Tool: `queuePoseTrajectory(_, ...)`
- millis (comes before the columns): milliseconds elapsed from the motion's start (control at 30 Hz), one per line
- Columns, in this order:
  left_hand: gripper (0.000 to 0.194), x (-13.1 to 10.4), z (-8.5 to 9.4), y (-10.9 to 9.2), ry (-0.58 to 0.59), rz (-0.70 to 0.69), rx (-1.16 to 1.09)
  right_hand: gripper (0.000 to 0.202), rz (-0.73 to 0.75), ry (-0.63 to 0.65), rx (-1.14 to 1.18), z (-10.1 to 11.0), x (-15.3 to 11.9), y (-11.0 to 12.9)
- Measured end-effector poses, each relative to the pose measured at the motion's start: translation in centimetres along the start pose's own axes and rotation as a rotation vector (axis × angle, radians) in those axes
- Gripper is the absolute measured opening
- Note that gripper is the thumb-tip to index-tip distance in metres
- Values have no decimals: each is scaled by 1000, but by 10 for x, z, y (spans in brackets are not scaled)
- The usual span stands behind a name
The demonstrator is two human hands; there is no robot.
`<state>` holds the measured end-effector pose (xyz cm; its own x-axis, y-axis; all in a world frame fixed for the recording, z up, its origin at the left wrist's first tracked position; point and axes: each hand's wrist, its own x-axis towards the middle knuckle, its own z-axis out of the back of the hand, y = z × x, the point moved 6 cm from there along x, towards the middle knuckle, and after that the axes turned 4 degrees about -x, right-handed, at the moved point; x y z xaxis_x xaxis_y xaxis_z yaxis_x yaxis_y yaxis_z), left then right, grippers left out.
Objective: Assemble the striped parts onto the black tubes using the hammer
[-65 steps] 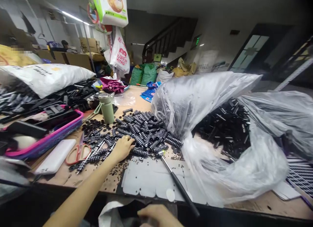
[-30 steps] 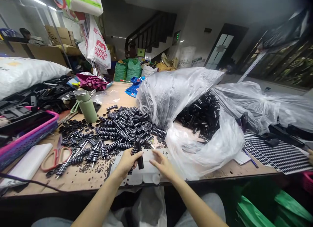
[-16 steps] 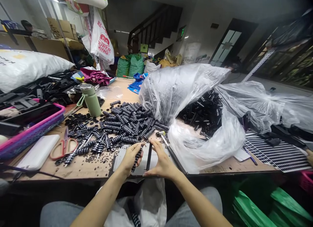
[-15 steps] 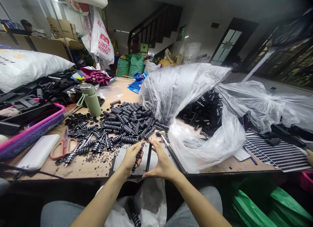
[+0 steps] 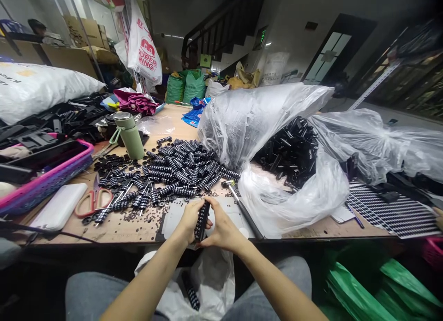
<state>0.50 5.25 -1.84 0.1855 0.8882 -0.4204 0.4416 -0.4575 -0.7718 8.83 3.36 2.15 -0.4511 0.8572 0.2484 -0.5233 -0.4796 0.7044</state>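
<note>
My left hand [image 5: 191,221] is closed round a black cylinder with white markings [image 5: 201,221], held upright over the front edge of a grey board [image 5: 233,215]. Against the same piece, from the right, my right hand [image 5: 221,226] grips a black bar that lies along it, its fingertips at the top and thumb at the bottom. The two parts touch, and the bar is mostly hidden between the hands. Behind them lies a heap of similar marked cylinders [image 5: 187,166]. A hammer [image 5: 244,208] rests to the right of my right hand.
Orange-handled scissors [image 5: 92,201], a white case [image 5: 57,206], a green bottle [image 5: 130,139] and a pink-rimmed basket [image 5: 51,171] stand left. At right are a plastic bag [image 5: 294,205] of black parts and a striped sheet [image 5: 391,208]. Another person's hand shows at the far right edge.
My hands have come together. The black bar, earlier apart from the cylinder in my right hand, now lies against it. The view has shifted slightly.
</note>
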Motion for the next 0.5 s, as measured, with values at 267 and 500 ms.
queuePoseTrajectory(267, 34, 10, 4, 5, -29, 64, 73, 103, -93, -12, 0, -4, 3, -5)
queuePoseTrajectory(500, 40, 1, 3, -5, 37, -577, 810, 84, -214, -162, -220, -17, -2, -34)
